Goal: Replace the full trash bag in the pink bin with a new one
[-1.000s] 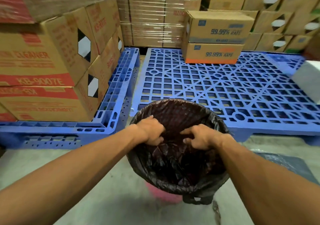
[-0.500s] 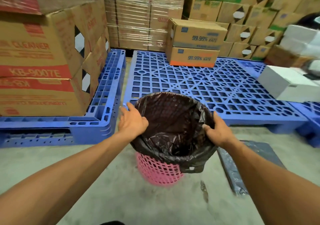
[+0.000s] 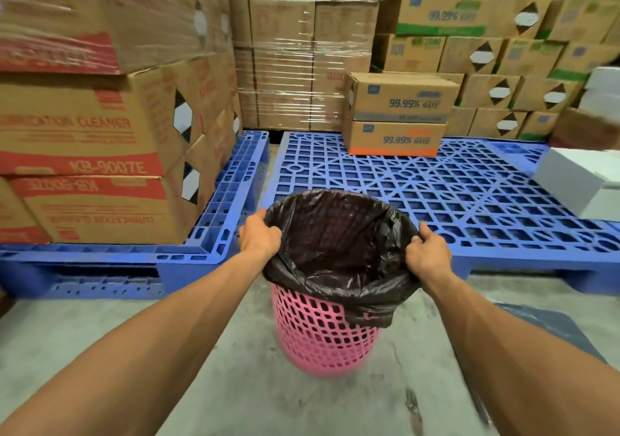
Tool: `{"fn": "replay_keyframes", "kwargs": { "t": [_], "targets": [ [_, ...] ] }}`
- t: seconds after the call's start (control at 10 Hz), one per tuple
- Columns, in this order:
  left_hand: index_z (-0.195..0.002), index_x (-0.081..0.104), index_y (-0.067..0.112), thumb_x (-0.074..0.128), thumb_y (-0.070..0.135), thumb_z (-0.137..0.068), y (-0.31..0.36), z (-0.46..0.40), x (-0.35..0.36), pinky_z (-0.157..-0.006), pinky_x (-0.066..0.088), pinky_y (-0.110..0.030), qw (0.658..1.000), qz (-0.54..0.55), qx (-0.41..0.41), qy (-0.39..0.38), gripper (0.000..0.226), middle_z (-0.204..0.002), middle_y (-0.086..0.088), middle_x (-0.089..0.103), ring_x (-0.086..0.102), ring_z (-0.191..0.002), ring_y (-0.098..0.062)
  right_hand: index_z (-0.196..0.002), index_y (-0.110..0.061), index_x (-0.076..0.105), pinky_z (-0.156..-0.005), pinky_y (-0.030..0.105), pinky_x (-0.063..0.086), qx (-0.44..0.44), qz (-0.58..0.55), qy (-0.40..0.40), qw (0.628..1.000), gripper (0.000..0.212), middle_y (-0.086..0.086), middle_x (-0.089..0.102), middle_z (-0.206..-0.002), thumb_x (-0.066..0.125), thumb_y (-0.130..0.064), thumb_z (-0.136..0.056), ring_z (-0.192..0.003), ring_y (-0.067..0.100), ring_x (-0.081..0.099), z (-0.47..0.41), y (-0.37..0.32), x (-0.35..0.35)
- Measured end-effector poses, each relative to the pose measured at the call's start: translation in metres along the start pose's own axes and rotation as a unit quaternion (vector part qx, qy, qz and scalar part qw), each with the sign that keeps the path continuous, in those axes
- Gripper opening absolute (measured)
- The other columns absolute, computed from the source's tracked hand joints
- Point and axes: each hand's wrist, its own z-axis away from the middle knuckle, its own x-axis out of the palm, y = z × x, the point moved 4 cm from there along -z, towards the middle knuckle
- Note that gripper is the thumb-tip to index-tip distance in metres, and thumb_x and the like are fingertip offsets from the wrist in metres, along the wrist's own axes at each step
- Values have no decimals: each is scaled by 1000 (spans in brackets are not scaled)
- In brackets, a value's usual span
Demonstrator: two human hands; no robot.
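A pink lattice bin (image 3: 318,338) stands upright on the concrete floor in front of me. A black trash bag (image 3: 335,234) lines it, its mouth spread open and folded down over the rim. The bag's inside looks hollow and dark. My left hand (image 3: 258,237) grips the bag's edge at the left side of the rim. My right hand (image 3: 427,256) is closed on the bag's edge at the right side. Both arms reach forward from the bottom corners.
Blue plastic pallets (image 3: 436,194) lie just behind the bin. Stacked cardboard boxes (image 3: 94,140) rise at the left and back, two more boxes (image 3: 399,117) sit on the pallet. A white box (image 3: 580,184) is at right. A dark bag (image 3: 550,328) lies flat on the floor at right.
My hands came out of the bag's inside and moved apart to the rim's left and right sides. The view has risen, showing more of the pink bin.
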Motion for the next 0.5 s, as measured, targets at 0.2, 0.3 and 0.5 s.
{"fn": "replay_keyframes", "kwargs": {
  "t": [0.2, 0.3, 0.5],
  "targets": [
    [-153, 36, 22, 43, 13, -103, -16, -4, 7, -91, 49, -52, 999, -21, -4, 25, 51, -134, -21, 58, 52, -122, -43, -147, -8, 41, -81, 36, 37, -2, 11, -13, 1000, 45, 24, 60, -128, 41, -12, -103, -117, 41, 53, -13, 14, 11],
    [-154, 33, 24, 42, 16, -103, -17, 2, 5, -83, 52, -49, 999, -41, 6, 28, 52, -130, -22, 59, 59, -109, -42, -152, -13, 36, -92, 43, 44, 4, -10, -11, 1000, 49, 23, 58, -133, 41, -18, -104, -117, 42, 52, -10, 13, 11],
    [-159, 13, 18, 50, 41, -100, -17, 11, -4, -108, 39, -47, 1000, -24, 5, -3, 74, -157, -9, 35, 42, -136, -35, -158, -27, 18, -111, 56, 36, -17, -31, -81, 996, 63, 7, 36, -157, 44, -42, -103, -138, 37, 39, -1, 17, 0]
  ]
}}
